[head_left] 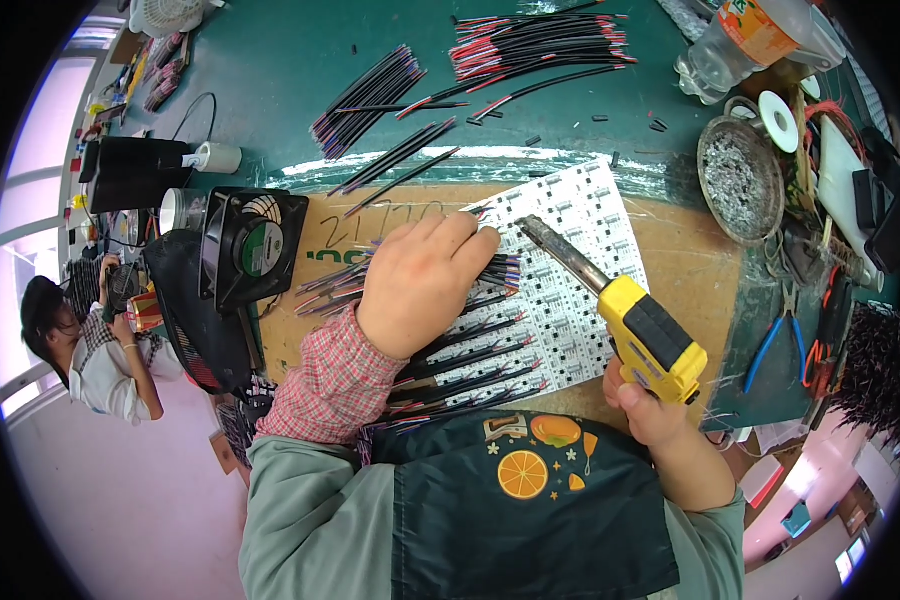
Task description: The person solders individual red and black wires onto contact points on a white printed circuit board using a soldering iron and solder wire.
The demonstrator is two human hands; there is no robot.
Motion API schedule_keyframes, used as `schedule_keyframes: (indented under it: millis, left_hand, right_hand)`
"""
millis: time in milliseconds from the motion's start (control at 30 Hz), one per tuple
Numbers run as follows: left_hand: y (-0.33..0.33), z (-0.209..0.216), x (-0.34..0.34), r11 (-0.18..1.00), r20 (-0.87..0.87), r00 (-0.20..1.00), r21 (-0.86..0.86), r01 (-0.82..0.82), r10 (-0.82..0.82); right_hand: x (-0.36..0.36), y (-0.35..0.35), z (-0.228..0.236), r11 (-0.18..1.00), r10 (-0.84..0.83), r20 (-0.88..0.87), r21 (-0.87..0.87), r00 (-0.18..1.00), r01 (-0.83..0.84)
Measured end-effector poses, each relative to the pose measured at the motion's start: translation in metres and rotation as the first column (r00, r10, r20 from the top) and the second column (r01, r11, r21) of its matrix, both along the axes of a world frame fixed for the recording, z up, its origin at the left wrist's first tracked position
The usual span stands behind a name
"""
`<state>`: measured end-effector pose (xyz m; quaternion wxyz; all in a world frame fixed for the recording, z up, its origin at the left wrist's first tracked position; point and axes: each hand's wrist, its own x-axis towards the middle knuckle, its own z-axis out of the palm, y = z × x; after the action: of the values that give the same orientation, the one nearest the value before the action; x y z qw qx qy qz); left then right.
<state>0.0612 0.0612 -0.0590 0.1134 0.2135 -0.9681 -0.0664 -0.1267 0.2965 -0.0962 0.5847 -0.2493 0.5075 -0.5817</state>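
My right hand [653, 408] is wrapped round the grip of a yellow and black soldering gun [655, 335], its metal tip pointing up and left over a white panel of small circuit boards [585, 250]. My left hand [417, 278] is closed with its fingertips at the panel's upper left; a thin dark wire end [484, 212] shows at them, and the rest is covered by the hand. Several black wires [470, 365] lie in rows with their ends on the panel's left side. Beneath the panel is a brown cardboard sheet [690, 250].
Bundles of black and red wires [540, 45] lie on the green table. A small fan [255, 248] stands at the left. To the right are a round dish of grey scraps [738, 178], blue-handled pliers [776, 345] and a plastic bottle [735, 45]. Another person [110, 350] sits far left.
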Motion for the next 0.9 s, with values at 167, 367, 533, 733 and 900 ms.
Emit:
schedule_keyframes:
  millis: [167, 367, 533, 733, 900]
  left_hand:
    - [-0.001, 0.012, 0.001, 0.989, -0.09, 0.996, 0.143, 0.03, -0.018]
    - [0.013, 0.054, 0.011, 0.995, -0.271, 0.962, 0.093, 0.037, -0.01]
    - [0.015, 0.023, 0.004, 0.987, -0.168, 0.986, 0.162, 0.004, 0.024]
    - [0.014, 0.01, 0.004, 0.992, -0.139, 0.99, 0.125, 0.03, -0.013]
    - [0.012, 0.004, 0.011, 0.99, -0.099, 0.995, 0.143, 0.013, 0.002]
  right_hand:
    - [0.002, 0.004, -0.006, 1.0, 0.008, -0.029, 0.027, 1.0, -0.007]
    - [0.002, 0.01, -0.007, 1.0, -0.022, -0.008, 0.004, 1.0, 0.022]
    - [-0.009, 0.024, -0.001, 0.999, -0.031, -0.155, -0.024, 0.987, 0.027]
    - [-0.044, 0.054, 0.037, 0.815, -0.575, -0.329, -0.156, 0.749, 0.558]
    - [-0.13, 0.144, 0.118, 0.569, -0.803, -0.552, -0.598, 0.225, 0.565]
